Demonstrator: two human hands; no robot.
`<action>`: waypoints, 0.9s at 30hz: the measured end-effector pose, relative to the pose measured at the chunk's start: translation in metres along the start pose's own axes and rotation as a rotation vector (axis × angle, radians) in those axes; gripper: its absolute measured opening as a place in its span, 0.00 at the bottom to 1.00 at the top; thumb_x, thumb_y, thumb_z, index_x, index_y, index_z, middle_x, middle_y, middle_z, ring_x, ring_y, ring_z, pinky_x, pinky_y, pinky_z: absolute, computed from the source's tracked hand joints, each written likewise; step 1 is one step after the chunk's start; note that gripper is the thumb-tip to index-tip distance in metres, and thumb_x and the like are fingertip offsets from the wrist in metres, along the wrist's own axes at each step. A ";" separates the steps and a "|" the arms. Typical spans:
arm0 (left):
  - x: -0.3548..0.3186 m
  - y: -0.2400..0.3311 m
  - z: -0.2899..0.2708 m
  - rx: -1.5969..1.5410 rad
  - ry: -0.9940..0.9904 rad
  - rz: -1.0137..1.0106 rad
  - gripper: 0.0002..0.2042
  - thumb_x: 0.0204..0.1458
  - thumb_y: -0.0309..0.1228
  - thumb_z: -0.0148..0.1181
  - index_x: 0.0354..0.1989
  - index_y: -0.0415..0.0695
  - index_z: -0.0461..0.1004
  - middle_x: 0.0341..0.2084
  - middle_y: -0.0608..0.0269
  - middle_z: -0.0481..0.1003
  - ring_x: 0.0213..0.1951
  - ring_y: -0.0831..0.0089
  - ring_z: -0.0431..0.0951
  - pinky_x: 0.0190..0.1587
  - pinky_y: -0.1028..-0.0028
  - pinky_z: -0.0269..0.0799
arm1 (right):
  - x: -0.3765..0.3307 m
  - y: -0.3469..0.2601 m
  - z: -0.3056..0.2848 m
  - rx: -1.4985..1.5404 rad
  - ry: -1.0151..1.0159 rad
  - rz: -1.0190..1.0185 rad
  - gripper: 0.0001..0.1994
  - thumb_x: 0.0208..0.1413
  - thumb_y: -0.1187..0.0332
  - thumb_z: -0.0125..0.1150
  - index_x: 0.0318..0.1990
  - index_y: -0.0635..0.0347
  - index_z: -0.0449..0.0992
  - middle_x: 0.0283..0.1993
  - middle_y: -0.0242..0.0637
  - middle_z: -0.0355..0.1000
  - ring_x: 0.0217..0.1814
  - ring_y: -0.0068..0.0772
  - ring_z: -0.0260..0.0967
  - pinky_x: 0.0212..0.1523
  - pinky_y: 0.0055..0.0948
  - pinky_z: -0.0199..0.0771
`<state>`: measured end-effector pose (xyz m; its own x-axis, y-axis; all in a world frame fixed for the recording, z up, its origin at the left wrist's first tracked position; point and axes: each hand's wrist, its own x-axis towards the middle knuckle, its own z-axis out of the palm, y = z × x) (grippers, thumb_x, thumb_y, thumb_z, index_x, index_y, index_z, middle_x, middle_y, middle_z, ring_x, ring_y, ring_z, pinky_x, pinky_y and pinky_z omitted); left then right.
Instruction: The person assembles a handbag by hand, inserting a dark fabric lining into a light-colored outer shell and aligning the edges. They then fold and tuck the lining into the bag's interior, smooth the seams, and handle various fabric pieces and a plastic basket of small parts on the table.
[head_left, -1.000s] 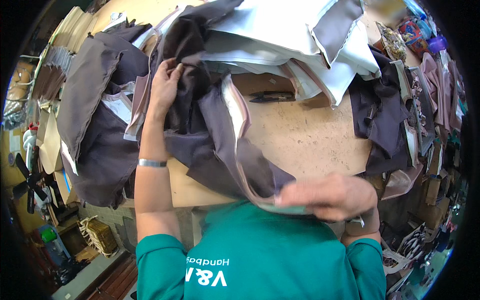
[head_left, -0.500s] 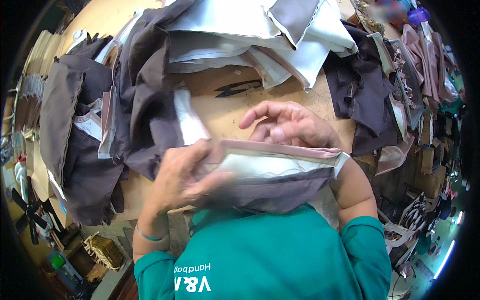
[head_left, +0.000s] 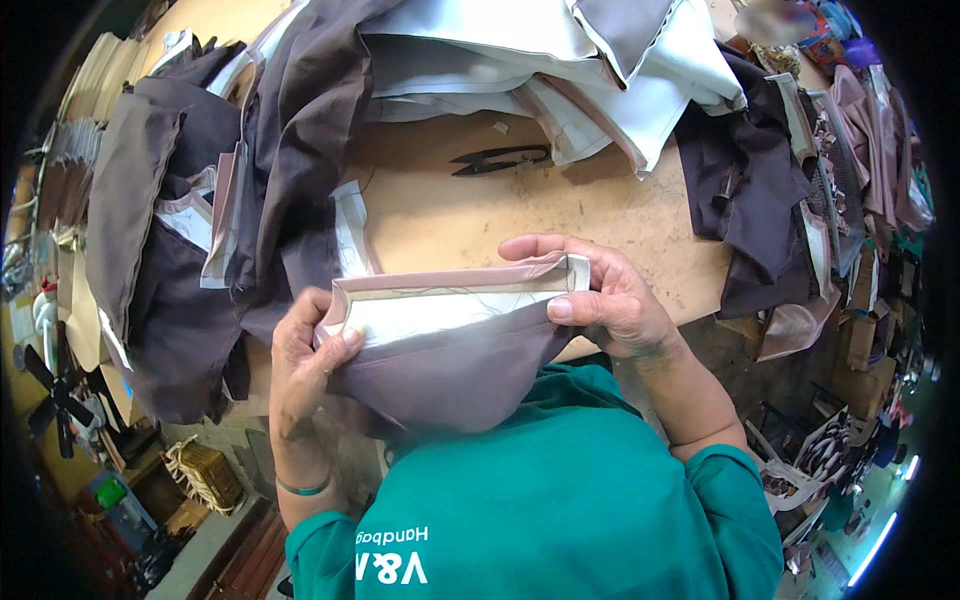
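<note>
Between my hands is a sewn fabric piece, with a dark brown cloth body, a white inner strip and a dusty pink edge along the top. Its left end is pinched by my left hand, thumb on the white strip. At the right end, my right hand grips the corner, thumb in front and fingers behind. Loose threads lie across the white strip. The brown body hangs down in front of my green shirt. Beyond it, black thread snips lie on the tan tabletop.
Dark brown cloth pieces with pink and white trim are heaped at the left. White panels pile up at the far side. More dark cloth hangs over the table's right edge. A black fan stands at lower left.
My right hand, loose above the piece before, now grips its right corner. The left hand has shifted to the left end, and the piece is turned to show its white inside strip.
</note>
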<state>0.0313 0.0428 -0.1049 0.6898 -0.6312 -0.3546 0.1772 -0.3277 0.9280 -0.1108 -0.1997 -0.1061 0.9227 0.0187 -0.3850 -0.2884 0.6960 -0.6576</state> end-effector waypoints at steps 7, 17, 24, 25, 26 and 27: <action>-0.004 0.028 0.046 1.020 0.365 0.893 0.18 0.41 0.27 0.57 0.44 0.39 0.69 0.41 0.51 0.67 0.45 0.57 0.67 0.48 0.65 0.61 | 0.011 0.018 0.011 0.009 -0.118 -0.096 0.25 0.49 0.75 0.55 0.55 0.68 0.57 0.46 0.37 0.66 0.48 0.23 0.63 0.49 0.22 0.65; 0.016 0.023 0.067 0.771 0.065 0.704 0.13 0.35 0.29 0.63 0.33 0.48 0.71 0.24 0.68 0.72 0.24 0.71 0.71 0.27 0.71 0.60 | 0.008 0.035 -0.004 0.075 -0.132 -0.143 0.13 0.55 0.66 0.52 0.44 0.63 0.65 0.40 0.33 0.67 0.44 0.20 0.64 0.40 0.19 0.68; 0.004 0.005 0.056 0.818 0.291 1.040 0.13 0.38 0.34 0.64 0.34 0.49 0.72 0.29 0.66 0.68 0.30 0.70 0.67 0.29 0.74 0.61 | 0.008 0.031 0.010 0.196 -0.168 -0.074 0.15 0.57 0.60 0.48 0.44 0.64 0.66 0.38 0.38 0.68 0.38 0.21 0.65 0.38 0.23 0.67; 0.003 0.000 0.055 0.787 0.249 1.104 0.14 0.37 0.33 0.65 0.34 0.50 0.72 0.29 0.67 0.67 0.30 0.71 0.67 0.30 0.74 0.62 | 0.012 0.031 0.007 0.203 -0.224 -0.032 0.13 0.57 0.66 0.48 0.45 0.64 0.66 0.41 0.40 0.67 0.41 0.23 0.65 0.40 0.23 0.67; 0.002 -0.003 0.055 0.754 0.208 1.167 0.15 0.35 0.32 0.66 0.35 0.50 0.72 0.29 0.67 0.67 0.30 0.72 0.67 0.30 0.75 0.62 | 0.015 0.033 0.010 0.145 -0.232 -0.036 0.12 0.56 0.67 0.48 0.45 0.64 0.65 0.42 0.41 0.66 0.41 0.23 0.65 0.41 0.23 0.67; 0.003 -0.003 0.058 0.743 0.193 1.256 0.17 0.29 0.27 0.61 0.33 0.46 0.75 0.28 0.68 0.67 0.32 0.73 0.66 0.31 0.75 0.62 | 0.019 0.036 0.014 0.087 -0.241 -0.041 0.12 0.56 0.69 0.47 0.46 0.64 0.65 0.44 0.41 0.66 0.41 0.23 0.65 0.41 0.23 0.67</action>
<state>-0.0081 0.0008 -0.1150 0.2065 -0.6865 0.6972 -0.9477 0.0370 0.3171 -0.1002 -0.1645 -0.1283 0.9704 0.1524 -0.1872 -0.2363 0.7588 -0.6069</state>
